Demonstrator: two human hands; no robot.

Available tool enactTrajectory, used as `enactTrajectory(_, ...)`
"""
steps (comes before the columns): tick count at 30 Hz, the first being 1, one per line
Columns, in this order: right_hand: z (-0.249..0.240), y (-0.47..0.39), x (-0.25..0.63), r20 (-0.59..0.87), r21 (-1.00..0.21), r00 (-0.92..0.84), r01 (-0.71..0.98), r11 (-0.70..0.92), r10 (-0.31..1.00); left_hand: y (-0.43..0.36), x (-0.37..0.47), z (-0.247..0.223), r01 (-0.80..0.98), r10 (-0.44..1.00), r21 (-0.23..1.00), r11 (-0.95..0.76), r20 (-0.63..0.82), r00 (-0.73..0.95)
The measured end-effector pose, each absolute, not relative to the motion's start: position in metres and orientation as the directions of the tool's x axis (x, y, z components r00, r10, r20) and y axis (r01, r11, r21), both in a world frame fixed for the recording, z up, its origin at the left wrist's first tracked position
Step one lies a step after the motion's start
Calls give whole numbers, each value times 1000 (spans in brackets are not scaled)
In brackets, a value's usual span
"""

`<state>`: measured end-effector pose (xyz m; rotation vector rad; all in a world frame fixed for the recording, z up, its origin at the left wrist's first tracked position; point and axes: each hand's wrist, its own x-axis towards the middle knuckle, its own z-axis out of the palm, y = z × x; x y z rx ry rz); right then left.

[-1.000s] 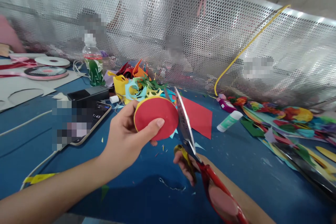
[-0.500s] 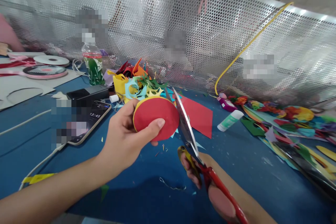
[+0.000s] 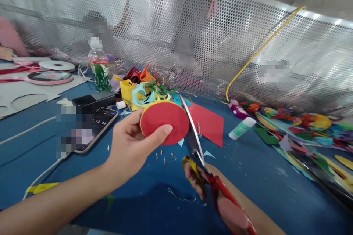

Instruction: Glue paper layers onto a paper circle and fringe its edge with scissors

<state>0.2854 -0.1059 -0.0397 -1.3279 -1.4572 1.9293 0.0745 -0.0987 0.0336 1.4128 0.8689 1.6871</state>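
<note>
My left hand [image 3: 138, 143] pinches a red paper circle [image 3: 162, 117] with a thin yellow edge showing along its top and left, thumb on the front and fingers behind. In my right hand [image 3: 197, 180] is a pair of scissors [image 3: 197, 143] with red and yellow handles. Their blades point up and away, lying along the circle's right edge. Fine paper slivers [image 3: 164, 156] are scattered on the blue table [image 3: 154, 191] below. Behind the blades lies a red paper sheet [image 3: 211, 121].
A phone [image 3: 96, 132] and a green-labelled bottle [image 3: 100, 73] stand to the left. Colourful paper scraps [image 3: 143, 88] lie at the back. Toward the right are a glue stick [image 3: 242, 128] and more coloured paper [image 3: 306, 123]. A perforated metal panel [image 3: 154, 25] borders the table.
The scissors have swung slightly left at the handles, and their blades look closer together. The circle has barely moved; more slivers show on the table beneath it.
</note>
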Motion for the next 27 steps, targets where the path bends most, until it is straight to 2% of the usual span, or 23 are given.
enactTrajectory(6, -35, -97, 281, -580, -801, -505, 213, -559, 639, -98, 74, 31, -121, 880, 873, -472, 460, -115)
enactTrajectory(14, -25, -96, 282, -587, -790, -523, 200, -580, 619, -100, 74, 32, -105, 889, 883, -457, 449, -90)
enactTrajectory(22, -27, -113, 283, -494, -865, -430, 158, -476, 756, -100, 74, 33, -96, 892, 887, -452, 447, -71)
enactTrajectory(27, -36, -115, 292, -353, -934, -431, 219, -284, 830, -101, 74, 34, -82, 899, 896, -437, 433, -65)
